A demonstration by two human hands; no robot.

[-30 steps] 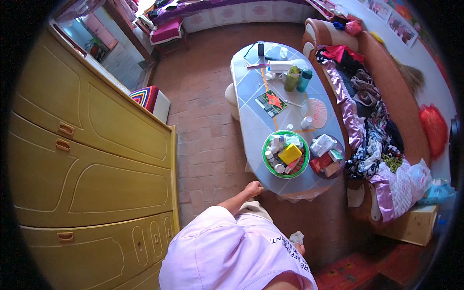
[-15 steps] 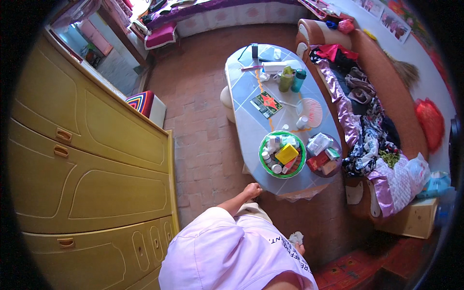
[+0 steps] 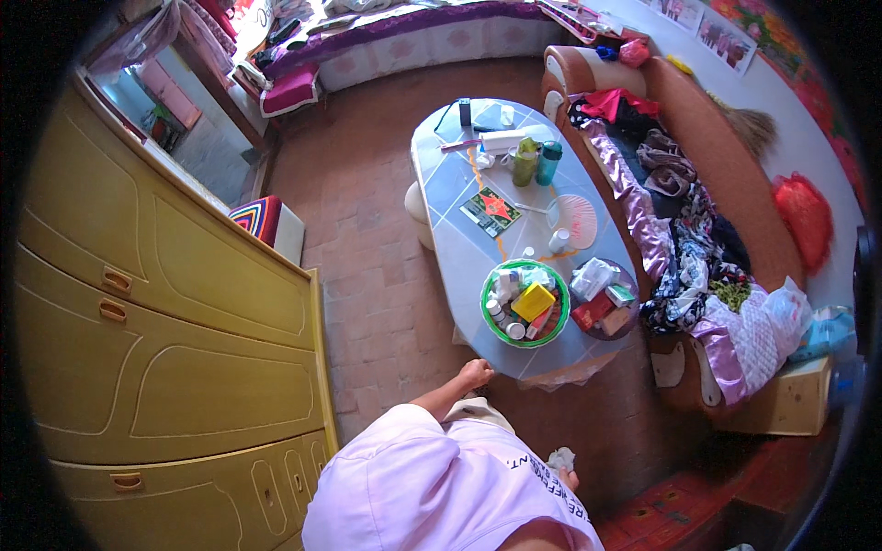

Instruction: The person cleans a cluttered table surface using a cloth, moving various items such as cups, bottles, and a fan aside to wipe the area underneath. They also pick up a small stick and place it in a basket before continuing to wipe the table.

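My left hand (image 3: 476,375) hangs just off the near end of the table (image 3: 464,312), its fingers curled closed. Whatever it may hold is hidden. Low at my right side, my right hand (image 3: 571,479) grips a crumpled white cloth or tissue (image 3: 561,458); most of that hand is behind my shirt. Nearest to my left hand on the table is a green-rimmed basket (image 3: 484,308) of small boxes and bottles, with a yellow box (image 3: 533,301) on top. Beside it stands a round dish of boxes, including a red box (image 3: 593,311).
A green bottle (image 3: 525,163), a teal bottle (image 3: 548,163), a pink fan (image 3: 579,222) and a dark booklet (image 3: 491,212) are on the table. Yellow-green cabinets (image 3: 216,349) line the left. A brown sofa (image 3: 726,165) piled with clothes runs along the right; a wooden box (image 3: 781,404) sits at its near end.
The view has shifted, so the table and sofa appear slightly farther left and lower. Both hands keep nearly the same pose, and the white cloth or tissue stays in my right hand.
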